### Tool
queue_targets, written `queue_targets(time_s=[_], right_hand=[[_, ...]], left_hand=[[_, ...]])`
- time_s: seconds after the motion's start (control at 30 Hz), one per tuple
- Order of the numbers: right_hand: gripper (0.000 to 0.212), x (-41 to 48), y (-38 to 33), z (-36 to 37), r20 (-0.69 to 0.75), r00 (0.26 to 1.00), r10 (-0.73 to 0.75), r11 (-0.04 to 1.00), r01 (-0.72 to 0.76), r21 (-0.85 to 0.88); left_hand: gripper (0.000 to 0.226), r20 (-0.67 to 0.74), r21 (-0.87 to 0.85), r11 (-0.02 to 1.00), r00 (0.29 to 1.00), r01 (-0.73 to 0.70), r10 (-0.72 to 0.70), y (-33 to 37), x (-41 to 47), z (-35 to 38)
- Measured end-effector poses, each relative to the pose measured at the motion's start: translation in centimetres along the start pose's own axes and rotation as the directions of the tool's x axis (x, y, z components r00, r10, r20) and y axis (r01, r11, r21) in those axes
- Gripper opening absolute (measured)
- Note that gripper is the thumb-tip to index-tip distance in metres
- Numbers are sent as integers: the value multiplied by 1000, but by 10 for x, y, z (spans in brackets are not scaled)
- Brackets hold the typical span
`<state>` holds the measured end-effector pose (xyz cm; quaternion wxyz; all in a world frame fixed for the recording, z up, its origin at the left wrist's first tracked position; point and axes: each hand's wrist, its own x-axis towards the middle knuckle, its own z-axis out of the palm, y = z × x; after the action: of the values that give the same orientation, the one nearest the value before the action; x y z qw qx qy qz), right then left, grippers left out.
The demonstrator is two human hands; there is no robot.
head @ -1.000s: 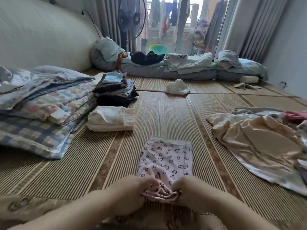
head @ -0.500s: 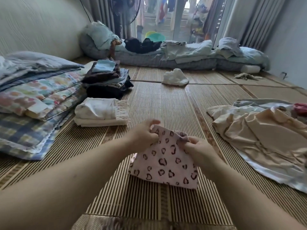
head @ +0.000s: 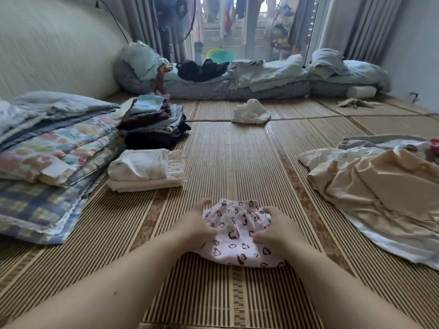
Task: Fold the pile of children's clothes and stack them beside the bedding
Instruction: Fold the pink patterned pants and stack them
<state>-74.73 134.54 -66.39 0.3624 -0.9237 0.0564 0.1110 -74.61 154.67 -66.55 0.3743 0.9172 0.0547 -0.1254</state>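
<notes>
head view showed the left hand (head: 198, 225) and the right hand (head: 273, 233) gripping opposite side edges of the pink heart-print garment (head: 234, 236), thumbs on top of the cloth and fingers curled round its sides. the garment lay folded small on the woven mat (head: 225, 150) straight in front of the person, its near edge flat on the mat and its far edge bunched slightly between the two hands.

to the left, across a band of bare mat, sat the white folded stack (head: 146, 170), and just behind it the dark folded stack (head: 152, 125). both stood against the right-hand edge of the layered bedding (head: 47, 150).

to the right, the unfolded pile (head: 380, 186) sprawled well apart from the garment, its nearest hem trailing toward the right forearm's side.

ahead, a wide lane of bare mat ran from the garment's far edge to a crumpled white cloth (head: 251, 111), which lay near the seam between mats. beyond it a low mattress (head: 237, 87) stretched along the window wall.
</notes>
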Motion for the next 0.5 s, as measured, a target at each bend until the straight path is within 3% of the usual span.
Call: queue_targets(time_s=[0.1,0.17,0.27,0.4,0.5], right_hand=[[86,-3,1,-2,29,995,-91,981,84,175],[75,-5,2,-4,63,990,-126,978,114,176],[65,-11,2,-7,150,981,-121,986,102,131],[73,-23,2,-10,133,987,-94,961,55,272],[73,-20,-21,-12,133,977,-167,914,103,392]], left_hand=[[93,179,-430,897,984,99,-23,3,-8,-5],[85,284,-545,821,959,168,-8,5,-11,-10],[62,375,-531,828,926,181,38,8,-16,-7],[63,217,-444,894,975,56,47,1,-15,3],[64,152,-507,861,980,-36,130,-10,-8,-23]])
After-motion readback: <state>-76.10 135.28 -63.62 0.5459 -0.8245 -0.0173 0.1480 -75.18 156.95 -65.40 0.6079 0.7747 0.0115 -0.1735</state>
